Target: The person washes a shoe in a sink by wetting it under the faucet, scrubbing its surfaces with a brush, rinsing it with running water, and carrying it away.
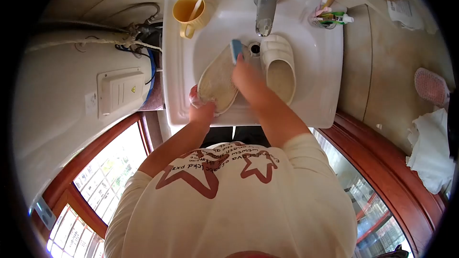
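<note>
Head view: left hand (202, 110) low at the near rim of the sink (178, 67), forearm slanting up from the shirt, grip closed around the heel end of the upturned slipper (217, 82). Right hand (247, 77) stretched further in over the basin, knuckles up, grip wrapped tight on a blue brush (236, 50) set against the slipper's toe end.

Slipper lying slantwise in the basin's left half, heel towards the near-left corner, toe towards the drain (255, 48); pale sole up, grainy and yellowish. Second slipper (280, 67) just beside it on the right, opening upward, white and ridged, toe under the tap (264, 5). Little free basin floor between the two; bare porcelain only along the side walls and the near rim.

Yellow mug (189, 12) with a toothbrush on the far-left corner of the sink, small holder (327, 18) with tubes on the far-right corner. White cloth (432, 148) well apart on the right ledge.
</note>
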Demonstrator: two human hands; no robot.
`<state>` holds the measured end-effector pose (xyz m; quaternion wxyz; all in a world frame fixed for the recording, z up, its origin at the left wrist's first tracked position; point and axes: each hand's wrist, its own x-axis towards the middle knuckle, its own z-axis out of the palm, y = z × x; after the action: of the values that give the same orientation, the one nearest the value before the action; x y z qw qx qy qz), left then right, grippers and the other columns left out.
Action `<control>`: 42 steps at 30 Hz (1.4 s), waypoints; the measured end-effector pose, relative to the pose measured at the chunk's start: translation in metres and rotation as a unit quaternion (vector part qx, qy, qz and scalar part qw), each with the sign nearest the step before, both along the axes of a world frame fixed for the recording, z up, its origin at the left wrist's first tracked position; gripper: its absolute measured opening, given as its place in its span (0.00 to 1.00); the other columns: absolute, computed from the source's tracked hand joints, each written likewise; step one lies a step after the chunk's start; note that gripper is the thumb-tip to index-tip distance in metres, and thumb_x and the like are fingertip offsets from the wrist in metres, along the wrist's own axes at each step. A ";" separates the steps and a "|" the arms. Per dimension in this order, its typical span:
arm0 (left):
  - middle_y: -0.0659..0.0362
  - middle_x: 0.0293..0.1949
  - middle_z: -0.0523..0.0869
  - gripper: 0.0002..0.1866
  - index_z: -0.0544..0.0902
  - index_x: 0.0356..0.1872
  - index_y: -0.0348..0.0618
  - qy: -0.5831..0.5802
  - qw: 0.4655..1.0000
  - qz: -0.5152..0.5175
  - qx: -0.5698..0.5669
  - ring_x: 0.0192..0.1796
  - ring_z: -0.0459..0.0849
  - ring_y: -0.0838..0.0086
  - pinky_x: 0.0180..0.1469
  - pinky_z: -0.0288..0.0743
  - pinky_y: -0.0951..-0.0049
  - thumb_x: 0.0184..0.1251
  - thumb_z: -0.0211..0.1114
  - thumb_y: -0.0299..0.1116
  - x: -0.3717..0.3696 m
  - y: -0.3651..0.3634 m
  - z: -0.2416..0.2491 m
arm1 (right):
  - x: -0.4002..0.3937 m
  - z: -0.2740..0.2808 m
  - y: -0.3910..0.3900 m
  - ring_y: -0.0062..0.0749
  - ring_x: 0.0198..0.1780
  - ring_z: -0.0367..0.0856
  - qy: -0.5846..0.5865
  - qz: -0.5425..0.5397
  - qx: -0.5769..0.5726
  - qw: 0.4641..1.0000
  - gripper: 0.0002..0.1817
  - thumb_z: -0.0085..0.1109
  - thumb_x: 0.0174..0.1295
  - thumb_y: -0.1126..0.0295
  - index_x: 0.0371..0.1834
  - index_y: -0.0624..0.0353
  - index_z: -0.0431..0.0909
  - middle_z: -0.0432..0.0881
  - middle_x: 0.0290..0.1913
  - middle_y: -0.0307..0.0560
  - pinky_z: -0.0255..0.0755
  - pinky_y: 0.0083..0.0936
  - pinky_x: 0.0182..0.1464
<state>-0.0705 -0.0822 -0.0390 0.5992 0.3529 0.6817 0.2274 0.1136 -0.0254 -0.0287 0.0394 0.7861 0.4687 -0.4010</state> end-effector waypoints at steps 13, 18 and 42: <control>0.53 0.60 0.75 0.40 0.61 0.72 0.46 -0.137 0.988 -0.027 0.067 0.59 0.78 0.64 0.47 0.84 0.68 0.56 0.61 0.15 -0.042 0.009 0.032 | 0.039 0.019 -0.096 0.54 0.41 0.83 0.070 0.020 0.077 0.994 0.26 0.47 0.72 0.62 0.75 0.40 0.64 0.84 0.40 0.60 0.76 0.43 0.45; 0.52 0.60 0.77 0.41 0.59 0.73 0.47 -0.067 0.994 -0.080 0.027 0.54 0.82 0.65 0.37 0.85 0.72 0.55 0.61 0.15 -0.060 0.020 0.070 | 0.030 0.030 -0.099 0.54 0.42 0.83 0.085 -0.003 0.088 0.993 0.26 0.47 0.72 0.64 0.75 0.39 0.64 0.84 0.41 0.59 0.75 0.44 0.45; 0.54 0.59 0.76 0.38 0.61 0.71 0.45 -0.093 0.994 -0.055 0.034 0.62 0.75 0.66 0.63 0.72 0.67 0.56 0.58 0.15 -0.025 0.031 0.044 | 0.005 -0.001 -0.059 0.52 0.36 0.83 0.009 0.063 0.133 0.989 0.26 0.48 0.71 0.66 0.73 0.41 0.65 0.84 0.36 0.54 0.75 0.45 0.38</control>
<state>-0.0953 -0.0510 0.0046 0.6595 0.3872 0.5944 0.2485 0.1184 -0.0840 -0.0300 -0.0446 0.7500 0.5664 -0.3386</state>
